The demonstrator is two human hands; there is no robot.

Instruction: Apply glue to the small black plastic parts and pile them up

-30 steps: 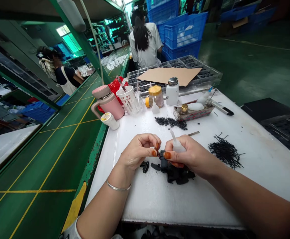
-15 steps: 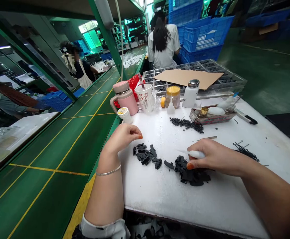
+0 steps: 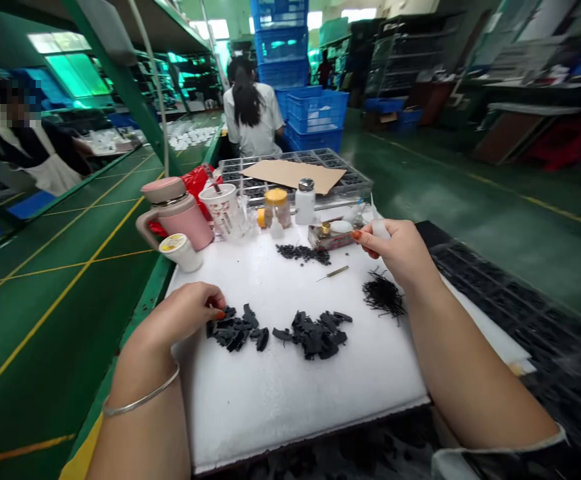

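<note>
My left hand [image 3: 195, 308] is closed, thumb and fingertips together at the upper left edge of a pile of small black plastic pieces [image 3: 238, 330]. Whatever may be between those fingertips is too small or hidden to make out. Raised above the right side of the white table [image 3: 255, 407], my right hand [image 3: 395, 243] grips a white squeeze bottle [image 3: 381, 229] with a thin nozzle pointing up. A second heap of black plastic pieces [image 3: 315, 337] lies between the hands, nearer to me. Below my right hand is a bundle of thin black pins [image 3: 383, 295].
Tiny black rings [image 3: 303, 254] and a thin needle-like tool [image 3: 337, 273] lie mid-table. Behind stand a pink mug [image 3: 183, 217], a plastic cup [image 3: 223, 210], jars and a small box [image 3: 333, 237]. A green conveyor [image 3: 60, 293] runs along the left. A person [image 3: 253, 110] sits ahead.
My right hand has lifted from the right heap with the squeeze bottle and tipped its nozzle up. My left hand has come down to the left pile. The view has swung right.
</note>
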